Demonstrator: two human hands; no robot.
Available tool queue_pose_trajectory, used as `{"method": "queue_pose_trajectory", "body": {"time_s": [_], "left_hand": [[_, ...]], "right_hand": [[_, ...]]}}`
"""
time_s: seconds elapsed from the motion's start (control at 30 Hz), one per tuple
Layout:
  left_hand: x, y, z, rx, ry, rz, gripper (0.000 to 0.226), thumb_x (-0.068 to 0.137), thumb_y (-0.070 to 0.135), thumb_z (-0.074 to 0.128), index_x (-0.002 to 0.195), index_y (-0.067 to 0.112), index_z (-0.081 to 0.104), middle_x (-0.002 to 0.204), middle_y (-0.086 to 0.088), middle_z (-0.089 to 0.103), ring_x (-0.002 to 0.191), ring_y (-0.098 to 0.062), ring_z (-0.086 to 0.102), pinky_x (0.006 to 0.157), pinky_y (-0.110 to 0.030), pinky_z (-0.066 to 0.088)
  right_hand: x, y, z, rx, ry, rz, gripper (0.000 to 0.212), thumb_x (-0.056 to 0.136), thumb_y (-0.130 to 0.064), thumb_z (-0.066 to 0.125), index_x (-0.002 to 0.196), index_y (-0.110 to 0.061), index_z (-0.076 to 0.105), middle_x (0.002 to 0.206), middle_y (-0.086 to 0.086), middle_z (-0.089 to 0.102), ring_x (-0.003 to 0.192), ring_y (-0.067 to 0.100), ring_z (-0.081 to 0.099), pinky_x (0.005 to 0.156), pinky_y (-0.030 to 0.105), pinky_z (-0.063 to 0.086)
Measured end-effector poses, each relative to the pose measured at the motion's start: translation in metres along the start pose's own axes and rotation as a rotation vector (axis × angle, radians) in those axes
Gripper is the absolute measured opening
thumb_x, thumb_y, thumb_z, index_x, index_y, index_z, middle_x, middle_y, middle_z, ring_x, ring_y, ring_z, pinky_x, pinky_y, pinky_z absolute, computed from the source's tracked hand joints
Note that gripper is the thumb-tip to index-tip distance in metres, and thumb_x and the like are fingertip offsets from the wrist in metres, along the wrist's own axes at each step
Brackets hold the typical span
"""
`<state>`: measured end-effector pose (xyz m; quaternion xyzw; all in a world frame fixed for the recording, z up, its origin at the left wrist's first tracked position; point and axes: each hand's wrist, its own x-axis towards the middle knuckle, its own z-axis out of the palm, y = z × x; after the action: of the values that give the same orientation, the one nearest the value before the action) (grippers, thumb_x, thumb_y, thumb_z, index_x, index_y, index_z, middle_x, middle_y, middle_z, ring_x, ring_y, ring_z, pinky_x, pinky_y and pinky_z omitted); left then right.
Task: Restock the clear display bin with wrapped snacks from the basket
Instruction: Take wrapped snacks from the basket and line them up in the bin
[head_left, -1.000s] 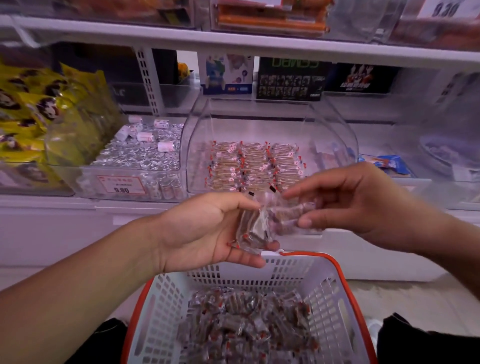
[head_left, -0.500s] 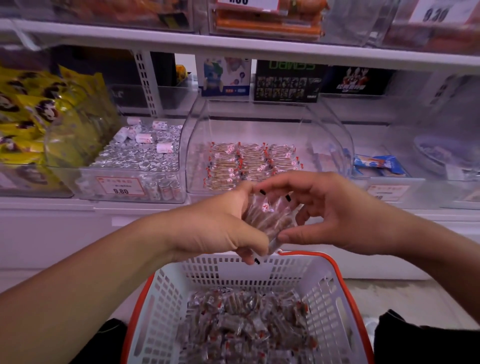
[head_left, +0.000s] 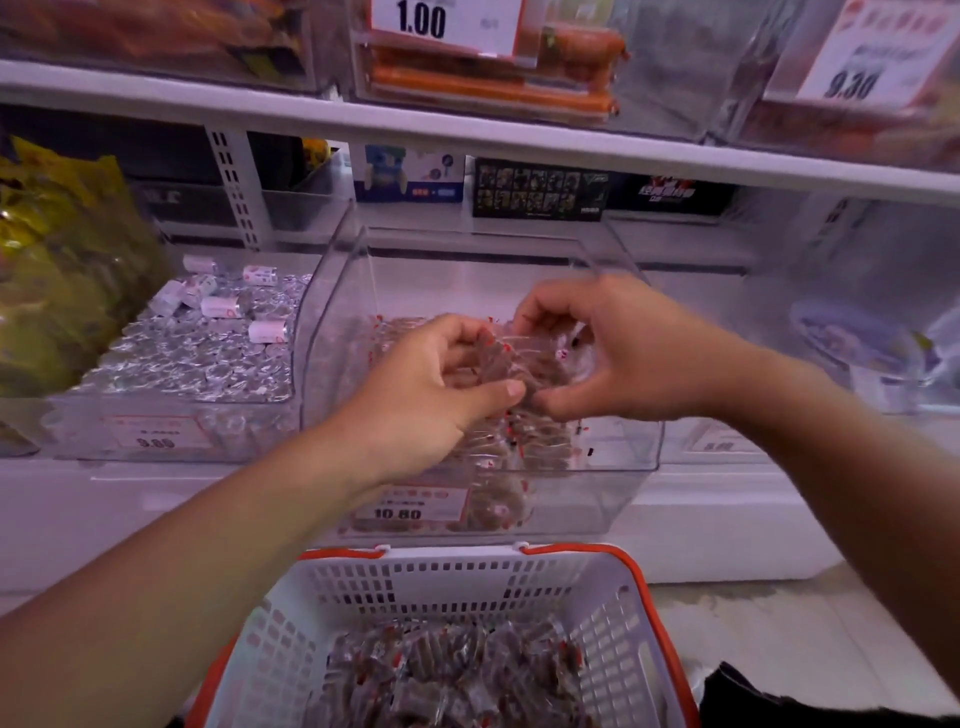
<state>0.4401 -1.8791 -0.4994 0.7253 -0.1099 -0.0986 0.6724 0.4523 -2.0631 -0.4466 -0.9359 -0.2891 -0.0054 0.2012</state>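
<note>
Price card (head_left: 415, 508) on front of clear display bin (head_left: 613, 467): reads "10.80", red-bordered, smaller print illegible. Neighbouring bin at left tagged "9.80" (head_left: 155, 440); holds foil-wrapped pieces (head_left: 208, 358), silver, crinkled, with a few white cylindrical rolls on top. Upper shelf tags: "1.00" (head_left: 423, 21) and "9.30" (head_left: 852, 83). Yellow glossy bags (head_left: 57, 260) far left, print blurred.

Clear display bin: transparent hard plastic, curved side walls, open top, on white shelf. Rows of wrapped snacks (head_left: 498, 457) inside, clear film with red marks, brownish contents.

Left hand (head_left: 431, 389) and right hand (head_left: 618, 353) both over bin opening, fingers curled, pinching one shared bundle of wrapped snacks (head_left: 519, 358) between them; thumbs nearly touching under bundle. Bundle crinkly, translucent; count not discernible.

Basket (head_left: 467, 587) below, just in front of shelf: white perforated plastic, orange rim and handle, heaped with more of the same wrapped pieces (head_left: 457, 675).
</note>
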Motion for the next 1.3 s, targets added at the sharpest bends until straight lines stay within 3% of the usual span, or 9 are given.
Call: {"method": "queue_pose_trajectory", "body": {"time_s": [0.1, 0.17, 0.27, 0.43, 0.57, 0.77, 0.93, 1.1, 1.3], "left_hand": [[0.01, -0.013, -0.003, 0.089, -0.077, -0.03, 0.029, 0.083, 0.005, 0.074, 0.107, 0.013, 0.062, 0.094, 0.003, 0.076, 0.089, -0.009, 0.071, 0.084, -0.022, 0.056], [0.012, -0.017, -0.008, 0.183, -0.165, -0.018, 0.033, 0.082, 0.027, 0.075, 0.111, 0.021, 0.061, 0.096, 0.01, 0.074, 0.092, -0.002, 0.07, 0.082, -0.019, 0.055], [0.015, -0.023, -0.022, 0.657, -0.204, 0.136, 0.048, 0.08, 0.063, 0.058, 0.12, 0.035, 0.058, 0.106, 0.02, 0.067, 0.096, 0.006, 0.062, 0.081, -0.023, 0.051], [0.018, -0.029, -0.034, 0.877, -0.196, 0.164, 0.02, 0.09, 0.046, 0.057, 0.103, 0.033, 0.065, 0.088, 0.018, 0.066, 0.081, 0.003, 0.06, 0.073, -0.031, 0.051], [0.02, -0.033, -0.03, 0.864, -0.199, 0.143, 0.013, 0.092, 0.038, 0.058, 0.1, 0.032, 0.065, 0.084, 0.018, 0.066, 0.081, 0.002, 0.059, 0.074, -0.029, 0.05], [0.019, -0.03, -0.029, 0.841, -0.196, 0.142, 0.019, 0.091, 0.043, 0.05, 0.098, 0.033, 0.066, 0.081, 0.017, 0.066, 0.078, 0.001, 0.06, 0.074, -0.031, 0.05], [0.014, -0.029, -0.024, 0.852, -0.218, 0.144, 0.024, 0.089, 0.05, 0.047, 0.097, 0.035, 0.064, 0.081, 0.018, 0.066, 0.079, 0.001, 0.06, 0.075, -0.031, 0.05], [0.015, -0.035, -0.027, 0.86, -0.191, 0.159, 0.014, 0.093, 0.046, 0.053, 0.099, 0.037, 0.063, 0.081, 0.019, 0.065, 0.078, 0.001, 0.06, 0.073, -0.031, 0.051], [0.014, -0.032, -0.026, 0.813, -0.157, 0.281, 0.011, 0.094, 0.034, 0.058, 0.088, 0.03, 0.066, 0.07, 0.013, 0.065, 0.068, -0.002, 0.061, 0.064, -0.033, 0.05]], "right_hand": [[0.004, 0.01, 0.003, 0.008, -0.076, 0.023, 0.036, 0.064, -0.034, 0.085, 0.094, -0.025, 0.066, 0.081, -0.012, 0.068, 0.077, 0.005, 0.063, 0.073, 0.033, 0.052], [0.006, 0.014, 0.003, -0.072, -0.152, 0.019, 0.032, 0.062, -0.037, 0.081, 0.087, -0.027, 0.063, 0.076, -0.012, 0.065, 0.074, 0.004, 0.06, 0.071, 0.033, 0.051], [0.007, 0.015, 0.005, -0.285, -0.324, 0.043, 0.038, 0.059, -0.045, 0.076, 0.087, -0.03, 0.054, 0.083, -0.014, 0.056, 0.081, 0.01, 0.053, 0.074, 0.033, 0.05], [0.01, 0.014, 0.015, -0.463, -0.498, 0.078, 0.046, 0.067, -0.054, 0.074, 0.101, -0.03, 0.055, 0.083, -0.01, 0.041, 0.097, 0.019, 0.057, 0.075, 0.032, 0.049], [0.019, 0.016, 0.031, -0.449, -0.511, 0.109, 0.041, 0.068, -0.05, 0.077, 0.09, -0.03, 0.048, 0.073, -0.009, 0.031, 0.085, 0.021, 0.052, 0.067, 0.027, 0.036], [0.018, 0.024, 0.053, -0.485, -0.336, 0.07, 0.044, 0.069, -0.032, 0.076, 0.086, -0.03, 0.036, 0.101, 0.001, 0.058, 0.099, 0.026, 0.062, 0.069, 0.028, 0.034], [0.018, 0.029, 0.061, -0.528, -0.252, 0.122, 0.048, 0.068, -0.032, 0.077, 0.087, -0.033, 0.033, 0.105, 0.001, 0.059, 0.098, 0.025, 0.064, 0.067, 0.027, 0.033], [0.018, 0.033, 0.059, -0.491, -0.275, 0.158, 0.045, 0.069, -0.032, 0.08, 0.104, -0.03, 0.052, 0.112, 0.002, 0.058, 0.103, 0.026, 0.061, 0.07, 0.027, 0.032], [0.025, 0.026, 0.041, -0.351, -0.303, 0.178, 0.029, 0.072, -0.022, 0.081, 0.084, -0.03, 0.056, 0.091, -0.005, 0.061, 0.09, 0.017, 0.062, 0.071, 0.026, 0.043]]}}
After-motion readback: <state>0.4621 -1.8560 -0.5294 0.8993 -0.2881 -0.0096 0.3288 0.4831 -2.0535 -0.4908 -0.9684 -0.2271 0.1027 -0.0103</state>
